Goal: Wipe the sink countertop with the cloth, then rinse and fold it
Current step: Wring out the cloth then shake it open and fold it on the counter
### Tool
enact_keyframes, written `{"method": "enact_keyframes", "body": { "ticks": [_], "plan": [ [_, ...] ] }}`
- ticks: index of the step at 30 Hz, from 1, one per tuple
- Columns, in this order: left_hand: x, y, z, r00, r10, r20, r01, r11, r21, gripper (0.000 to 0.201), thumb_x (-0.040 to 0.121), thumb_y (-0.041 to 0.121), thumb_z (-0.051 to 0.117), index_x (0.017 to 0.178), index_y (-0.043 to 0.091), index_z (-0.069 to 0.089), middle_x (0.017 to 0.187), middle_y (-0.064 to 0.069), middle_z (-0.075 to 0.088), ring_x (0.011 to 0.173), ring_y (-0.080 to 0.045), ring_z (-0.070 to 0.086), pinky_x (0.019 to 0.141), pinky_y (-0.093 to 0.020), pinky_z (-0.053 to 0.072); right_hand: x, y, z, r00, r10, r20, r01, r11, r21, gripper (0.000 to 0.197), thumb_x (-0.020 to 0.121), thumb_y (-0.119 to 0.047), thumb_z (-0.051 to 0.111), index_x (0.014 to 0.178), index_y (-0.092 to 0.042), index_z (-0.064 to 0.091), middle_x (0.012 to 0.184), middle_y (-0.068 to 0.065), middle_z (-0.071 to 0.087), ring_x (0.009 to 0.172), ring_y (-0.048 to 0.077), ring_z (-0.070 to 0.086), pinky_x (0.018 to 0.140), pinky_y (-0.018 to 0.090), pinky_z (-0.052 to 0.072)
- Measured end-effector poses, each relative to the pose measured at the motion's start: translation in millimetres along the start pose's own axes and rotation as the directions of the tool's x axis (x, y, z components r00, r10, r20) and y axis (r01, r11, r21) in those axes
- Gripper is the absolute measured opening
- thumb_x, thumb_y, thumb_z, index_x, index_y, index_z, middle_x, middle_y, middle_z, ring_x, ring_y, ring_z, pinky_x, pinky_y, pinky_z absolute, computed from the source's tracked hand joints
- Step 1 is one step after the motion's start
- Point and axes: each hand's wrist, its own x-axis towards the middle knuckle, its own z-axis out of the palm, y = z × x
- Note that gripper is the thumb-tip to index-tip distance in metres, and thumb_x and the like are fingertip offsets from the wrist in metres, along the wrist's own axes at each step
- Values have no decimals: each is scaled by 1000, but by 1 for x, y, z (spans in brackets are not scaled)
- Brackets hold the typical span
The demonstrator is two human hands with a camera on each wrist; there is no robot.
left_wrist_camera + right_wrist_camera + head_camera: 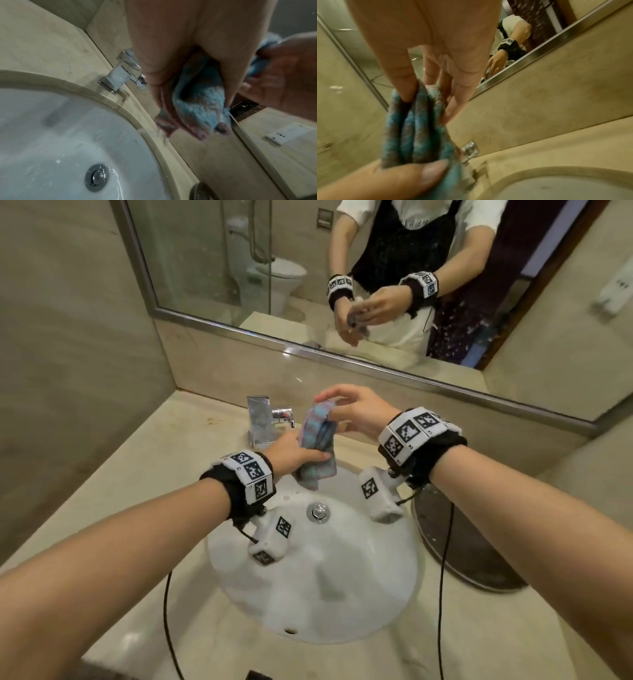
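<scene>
- A beige stone countertop (144,460) is running along the wall, with brownish stains showing near its back left corner.
- A white oval sink (342,587) is sitting sunk into the countertop, its chrome drain plug (318,511) lying in the bowl and water drops clinging around it.
- A square chrome faucet (262,419) is standing at the back rim of the sink.
- A framed mirror (212,268) is hanging above the backsplash, reflecting a toilet, a glass partition and the person's arms.
- A dark round object (459,546) is lying on the countertop just right of the sink; I cannot tell what it is.
- The cloth (317,440), blue and pink and bunched into long folds, is hanging above the back of the sink, just in front of the faucet.
- The left hand (294,450) is gripping the cloth's lower part, fingers and thumb curling round it.
- The right hand (356,412) is pinching the cloth's upper end between thumb and fingertips, the other fingers staying fairly straight.
- Black wristbands with white blocks of black square marker patterns are wrapping both wrists; no readable writing is showing on them or anywhere else.
</scene>
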Motion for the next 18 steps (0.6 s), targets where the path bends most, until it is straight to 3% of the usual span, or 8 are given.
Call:
{"method": "enact_keyframes", "body": {
  "ticks": [3,5,6,8,10,12,15,18],
  "plan": [
    [5,4,3,987,-137,79,144,984,-100,18,82,1,64,96,12,58,86,-5,60,79,-18,58,74,-30,49,-8,23,-10,994,-108,1,101,931,-351,58,83,10,50,137,-8,40,120,12,50,111,24,51,80,23,49],
    [6,7,3,969,-167,182,192,972,-134,31,84,0,61,114,4,54,83,-7,57,75,-21,57,72,-34,48,-13,41,-15,969,-175,177,246,573,-782,84,79,0,59,149,-22,18,144,11,32,127,26,42,96,31,44],
    [5,10,3,956,-171,238,204,972,-121,35,85,0,59,118,2,51,80,-8,56,71,-20,57,68,-34,49,-16,49,-15,956,-180,231,284,379,-881,93,78,-4,62,150,-29,9,149,9,25,128,28,42,95,35,46],
    [2,15,6,927,-171,332,195,980,-40,21,87,-2,56,108,4,53,70,-6,54,57,-14,60,56,-28,52,-15,63,-15,927,-270,262,317,182,-931,96,75,-5,66,149,-33,12,146,13,32,114,33,54,81,37,52],
    [-4,20,13,892,-211,399,205,977,59,12,88,-3,54,88,8,55,62,-2,57,46,-6,61,48,-21,51,-12,70,-11,873,-392,289,373,157,-914,84,68,-5,72,141,-24,34,117,18,54,87,34,61,62,36,52],
    [-6,20,19,872,-243,424,197,969,150,19,87,-5,54,75,10,53,57,-1,56,43,-3,59,45,-17,48,-8,73,-9,833,-445,328,410,99,-907,60,65,-6,73,122,-15,55,90,17,57,69,33,59,49,32,44],
    [0,13,21,895,-282,345,136,910,391,19,83,1,62,73,12,51,66,-3,54,60,-12,59,52,-19,47,-5,64,-7,893,-330,306,330,18,-944,26,84,-17,59,109,-12,57,96,16,59,81,35,61,55,33,37],
    [8,11,15,952,-238,191,56,751,657,12,82,6,61,89,10,52,68,-3,58,65,-22,59,52,-19,48,-4,64,-6,964,-188,190,206,65,-976,26,90,-33,50,110,-17,54,107,10,64,95,32,63,64,30,37]
  ]
}}
